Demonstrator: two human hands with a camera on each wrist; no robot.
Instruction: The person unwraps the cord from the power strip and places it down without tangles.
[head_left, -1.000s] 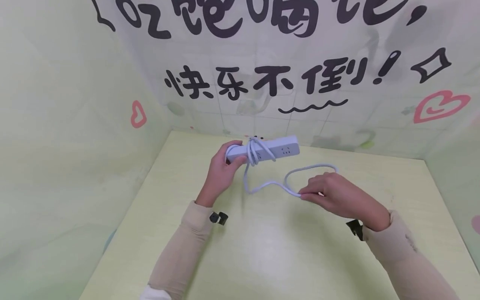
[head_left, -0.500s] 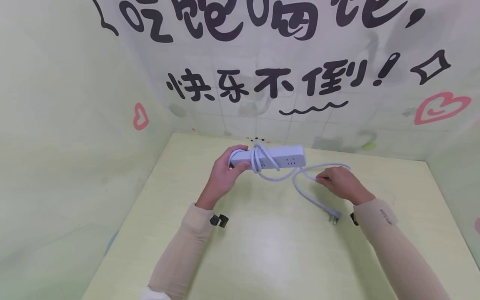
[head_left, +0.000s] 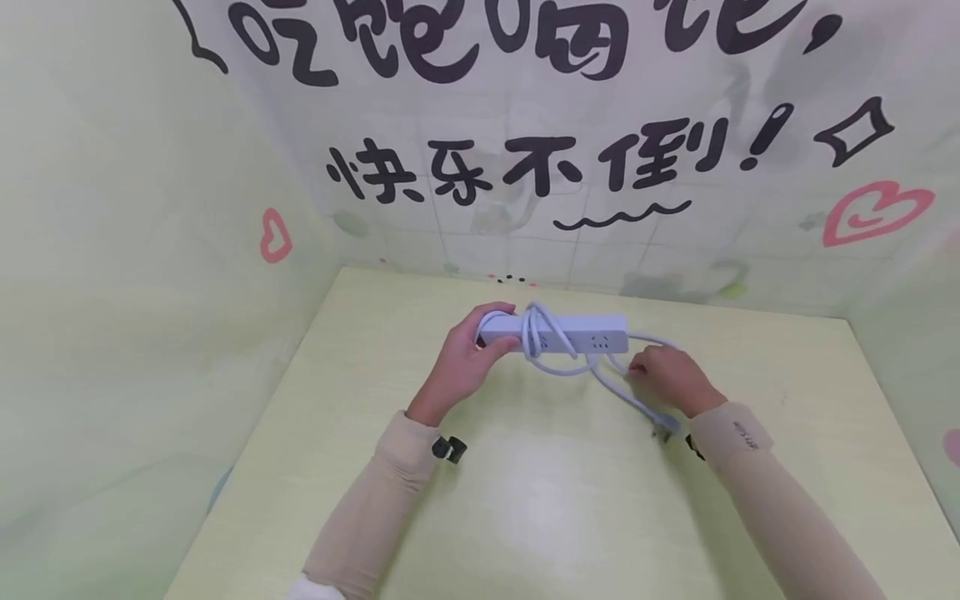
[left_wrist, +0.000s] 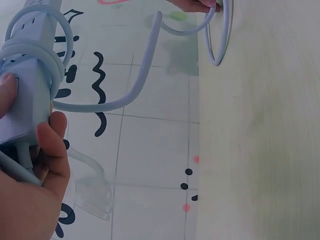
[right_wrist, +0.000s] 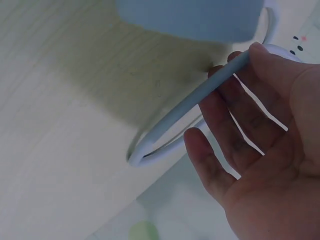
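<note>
A white power strip (head_left: 600, 325) is held above the table, its cord (head_left: 562, 372) looped round the middle. My left hand (head_left: 468, 354) grips the strip's left end, thumb on the socket face. In the left wrist view the thumb and curled fingers clasp the strip (left_wrist: 30, 107). To the right of the strip, my right hand (head_left: 670, 377) pinches the loose cord. The right wrist view shows thumb and fingertips on that cord (right_wrist: 192, 100), which bends in a long loop below. The plug (head_left: 667, 423) hangs just under my right hand.
A pale wooden table (head_left: 525, 517) lies beneath both hands. Behind it rises a light wall covering (head_left: 510, 225) with black lettering and pink hearts. A blurred pale shape (right_wrist: 195, 17) fills the top of the right wrist view.
The power strip and left hand have come down and slightly right. My right hand has shifted its hold along the cord and moved closer to the strip; the plug has come into view.
</note>
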